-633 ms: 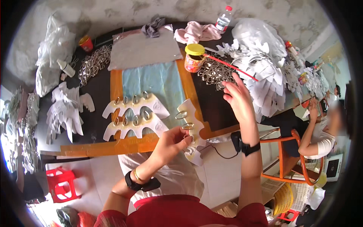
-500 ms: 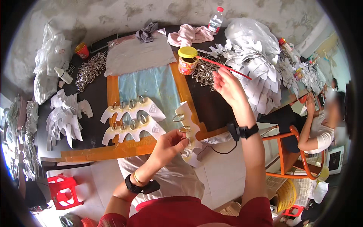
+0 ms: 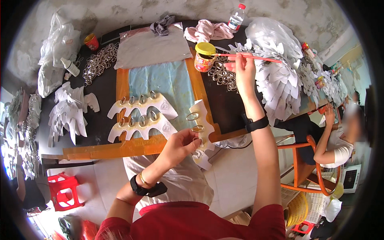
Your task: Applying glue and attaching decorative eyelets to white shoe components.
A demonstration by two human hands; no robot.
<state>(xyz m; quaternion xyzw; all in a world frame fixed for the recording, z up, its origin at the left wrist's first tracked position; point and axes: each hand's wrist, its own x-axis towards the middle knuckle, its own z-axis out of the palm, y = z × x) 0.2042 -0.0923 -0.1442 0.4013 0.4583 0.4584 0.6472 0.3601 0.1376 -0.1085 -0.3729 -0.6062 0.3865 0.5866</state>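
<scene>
A white scalloped cutout (image 3: 205, 138) hangs over the table's front edge, with oval metal rings (image 3: 192, 116) standing along its side. My left hand (image 3: 181, 147) is at that side, thumb and fingertips pinched on a metal ring that they partly cover. Held in my right hand (image 3: 245, 72) is a thin red-handled brush (image 3: 262, 59), its tip end at the mouth of a red tin (image 3: 203, 63) with a yellow rim. Two more white scalloped cutouts (image 3: 162, 105) lie left of my left hand, each with several upright rings and yellowish smears along the edge.
Piles of metal rings (image 3: 100, 60) lie at the back left and beside the tin. White cutouts are heaped at left (image 3: 68, 108) and right (image 3: 278, 86). A bottle (image 3: 237, 18) and pink cloth (image 3: 208, 31) are at the back. Another person (image 3: 334, 140) sits at right.
My right hand has moved up and swung the brush level, its tip end staying by the tin. My left hand keeps its pinch at the cutout. The whole view has shifted slightly.
</scene>
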